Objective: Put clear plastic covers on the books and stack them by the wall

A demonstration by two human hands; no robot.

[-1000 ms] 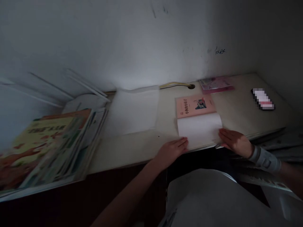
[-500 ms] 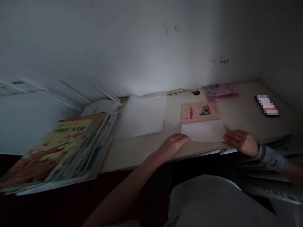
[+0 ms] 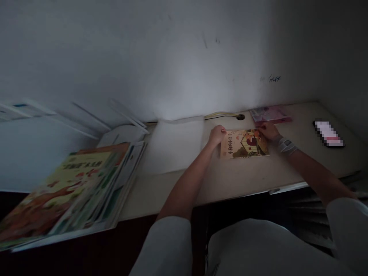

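A thin book with a yellow and orange picture cover [image 3: 243, 144] lies closed on the pale desk [image 3: 238, 178]. My left hand [image 3: 217, 134] rests on its far left corner, fingers curled on the edge. My right hand [image 3: 267, 129] is on the book's far right corner, fingers curled, with a grey strap round the wrist. Both arms reach out across the desk.
A slanting pile of picture books [image 3: 69, 188] overhangs the desk's left end. A white sheet [image 3: 175, 145] lies left of the book. A pink book [image 3: 270, 114], a cable hole [image 3: 240, 117] and a blurred dark object [image 3: 328, 133] lie towards the back right. A wall stands right behind.
The book lay open with a white page towards me and my hands at its near edge. Now it is closed, picture cover up, and both hands have moved to its far corners.
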